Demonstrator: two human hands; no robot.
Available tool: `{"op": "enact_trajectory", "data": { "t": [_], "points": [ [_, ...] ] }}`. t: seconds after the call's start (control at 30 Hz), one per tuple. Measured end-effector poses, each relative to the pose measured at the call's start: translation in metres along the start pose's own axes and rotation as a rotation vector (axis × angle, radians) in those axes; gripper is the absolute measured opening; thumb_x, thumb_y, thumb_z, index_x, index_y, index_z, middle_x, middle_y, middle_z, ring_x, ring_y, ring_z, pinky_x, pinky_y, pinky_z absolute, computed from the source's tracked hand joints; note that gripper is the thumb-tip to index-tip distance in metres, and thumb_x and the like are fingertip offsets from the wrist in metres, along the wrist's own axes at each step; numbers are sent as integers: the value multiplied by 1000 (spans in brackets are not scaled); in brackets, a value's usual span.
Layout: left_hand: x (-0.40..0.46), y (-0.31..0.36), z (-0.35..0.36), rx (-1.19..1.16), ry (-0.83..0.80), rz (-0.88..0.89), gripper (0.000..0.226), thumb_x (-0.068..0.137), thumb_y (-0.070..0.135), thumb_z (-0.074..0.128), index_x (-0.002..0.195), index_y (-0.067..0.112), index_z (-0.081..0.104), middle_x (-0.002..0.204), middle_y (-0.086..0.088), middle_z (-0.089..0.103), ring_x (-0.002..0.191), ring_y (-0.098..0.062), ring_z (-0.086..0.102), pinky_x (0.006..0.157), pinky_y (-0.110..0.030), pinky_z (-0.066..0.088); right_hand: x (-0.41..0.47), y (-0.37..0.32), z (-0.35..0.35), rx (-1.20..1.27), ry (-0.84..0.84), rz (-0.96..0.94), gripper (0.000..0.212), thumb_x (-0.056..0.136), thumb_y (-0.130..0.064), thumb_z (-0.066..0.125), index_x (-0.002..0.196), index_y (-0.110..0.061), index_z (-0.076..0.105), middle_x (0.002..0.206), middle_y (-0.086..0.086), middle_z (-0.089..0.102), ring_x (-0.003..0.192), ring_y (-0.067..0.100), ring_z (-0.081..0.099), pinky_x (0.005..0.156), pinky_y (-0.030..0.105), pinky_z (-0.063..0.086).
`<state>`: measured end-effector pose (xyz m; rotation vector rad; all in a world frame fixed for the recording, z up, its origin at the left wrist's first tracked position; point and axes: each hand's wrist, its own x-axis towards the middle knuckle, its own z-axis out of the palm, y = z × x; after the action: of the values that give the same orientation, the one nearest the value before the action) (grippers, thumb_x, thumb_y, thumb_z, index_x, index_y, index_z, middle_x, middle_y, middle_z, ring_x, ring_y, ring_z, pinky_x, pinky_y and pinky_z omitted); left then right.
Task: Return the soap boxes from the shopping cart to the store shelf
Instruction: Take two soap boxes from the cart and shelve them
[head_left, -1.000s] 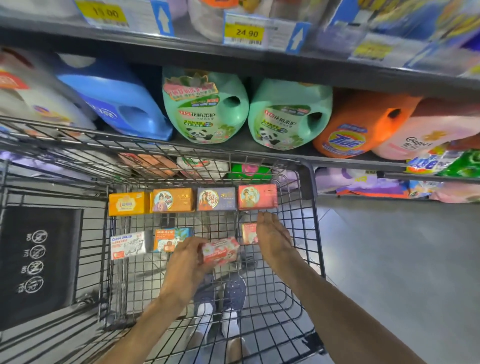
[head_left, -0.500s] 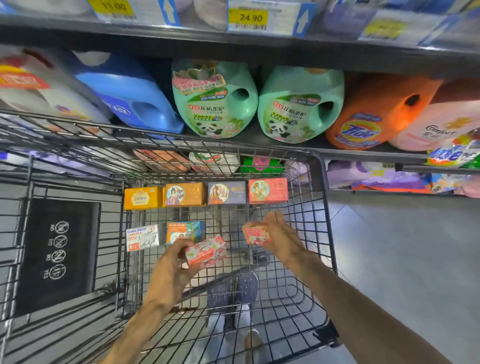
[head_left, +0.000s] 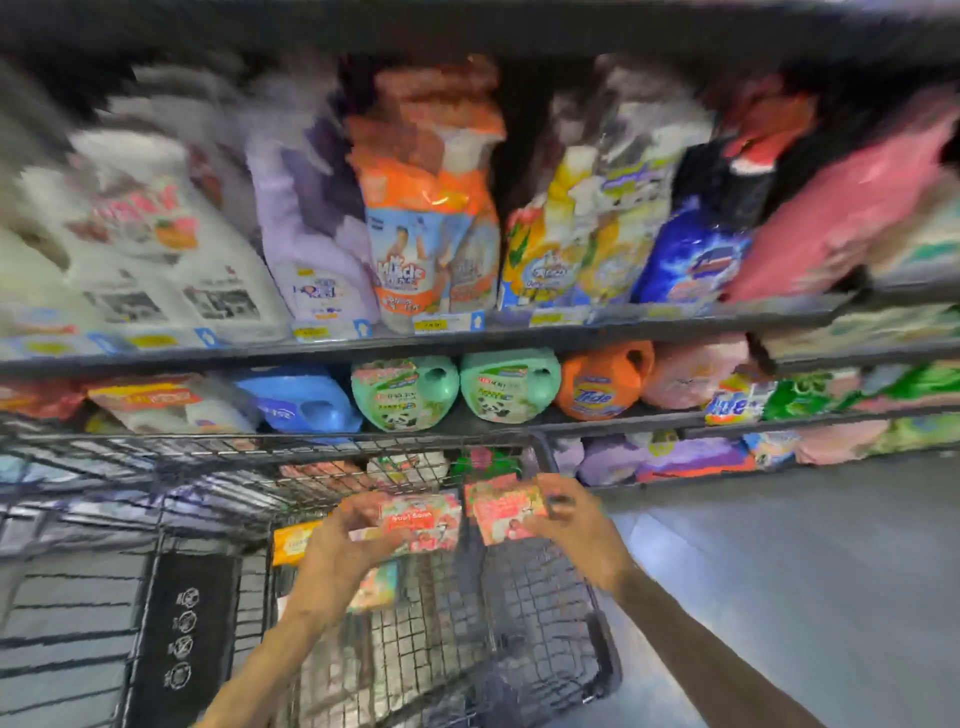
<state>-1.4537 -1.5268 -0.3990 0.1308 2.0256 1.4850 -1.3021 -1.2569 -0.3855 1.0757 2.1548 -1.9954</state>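
1. Over the shopping cart (head_left: 566, 613), in a store aisle: we hold one soap box in each hand, both raised above the wire basket and level with its far rim.
2. Our left hand (head_left: 343, 545) grips the pink-and-white soap box (head_left: 423, 522) from its left end, fingers curled over the top edge and thumb beneath.
3. Our right hand (head_left: 582, 525) pinches the red soap box (head_left: 506, 512) by its right end, fingers wrapped round the short side; the box tilts slightly.
4. The two boxes sit just beside each other, nearly touching. Whether they actually meet, the blur does not let us say.
5. More boxes remain in the cart: an orange soap box (head_left: 293, 543) at the far wall, and another, blurred, below our left wrist.
6. We judge these cartons light and stiff, with thin card walls that would dent under a hard squeeze. An end grip across the short sides looks sound.
7. Printed card may be slick, so we would keep the thumb opposed.
8. The store shelf (head_left: 519, 338) ahead is packed with detergent bags and jugs; no soap slot shows here.
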Motion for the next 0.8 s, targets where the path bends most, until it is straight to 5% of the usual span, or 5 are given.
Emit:
{"op": "enact_trajectory", "data": {
  "t": [0.13, 0.2, 0.33, 0.57, 0.8],
  "points": [
    [-15, 110, 25, 48, -82, 186, 41, 67, 29, 92, 101, 28, 68, 75, 9, 69, 73, -6, 62, 63, -16, 51, -49, -63, -55, 54, 140, -112, 67, 56, -22, 94, 113, -10, 61, 97, 3, 67, 78, 3, 64, 74, 21, 53],
    [-25, 162, 45, 83, -144, 276, 36, 75, 14, 86, 104, 24, 66, 73, 14, 71, 70, 2, 62, 62, -9, 48, -74, -84, -91, -6, 242, -187, 59, 58, -17, 86, 112, -16, 63, 99, 3, 71, 84, 7, 66, 78, 28, 54],
    [-47, 251, 98, 122, -261, 439, 38, 75, 11, 85, 107, 22, 66, 85, 7, 72, 74, 10, 64, 67, -6, 48, -127, -111, -171, 10, 428, -301, 52, 59, -17, 86, 106, -25, 65, 97, -2, 74, 94, 16, 68, 88, 37, 54],
    [-109, 370, 235, 182, -451, 704, 39, 77, 1, 82, 108, 19, 65, 87, 14, 74, 79, 8, 67, 71, -6, 50, -243, -159, -313, 157, 719, -379, 45, 72, 22, 68, 96, -16, 58, 78, -3, 65, 65, -3, 64, 63, 12, 50],
    [-182, 428, 398, 182, -569, 867, 41, 77, 13, 85, 115, 14, 67, 93, 10, 75, 86, 5, 70, 70, -10, 52, -345, -135, -468, 137, 852, -430, 37, 83, -7, 76, 114, -17, 60, 103, 2, 70, 90, 17, 70, 73, 26, 52]
  ]
}}
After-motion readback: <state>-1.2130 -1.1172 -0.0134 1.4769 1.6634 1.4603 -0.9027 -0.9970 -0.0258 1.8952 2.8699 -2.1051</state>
